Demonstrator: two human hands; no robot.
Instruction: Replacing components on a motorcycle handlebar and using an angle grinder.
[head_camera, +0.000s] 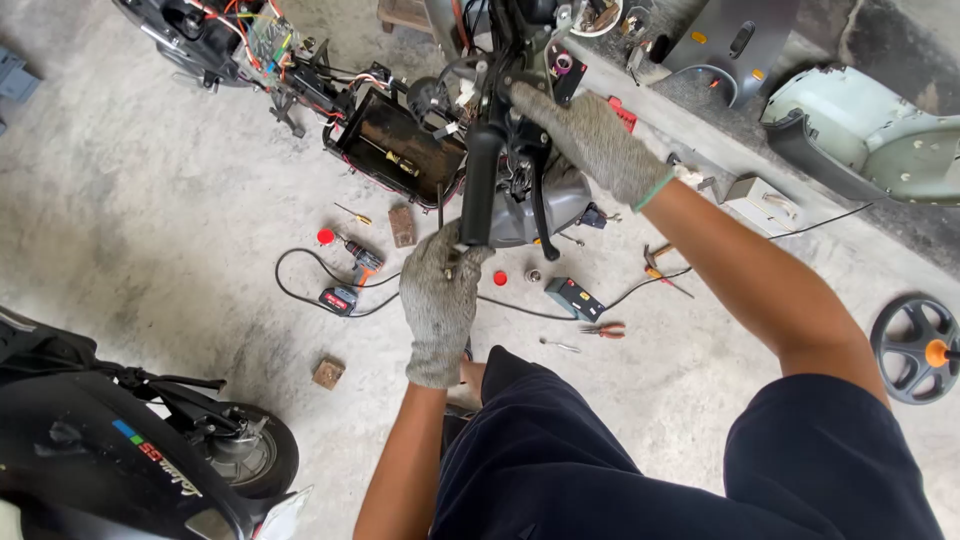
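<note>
A stripped scooter stands before me, its black handlebar grip (480, 185) pointing toward me and a brake lever (541, 210) beside it. My left hand (438, 300), in a grey knit glove, is closed around a small tool at the near end of the grip. My right hand (590, 135), also gloved, rests on the handlebar's centre, fingers curled over the controls. The open battery bay (400, 150) with loose wires lies behind the bar.
On the concrete floor lie a cordless drill (350, 275), a red cap (325, 236), pliers (604, 329), a black box (574, 298) and a cable. A black scooter (120, 440) stands at the lower left, a wheel (915, 348) at the right, pale body panels (860, 130) at the upper right.
</note>
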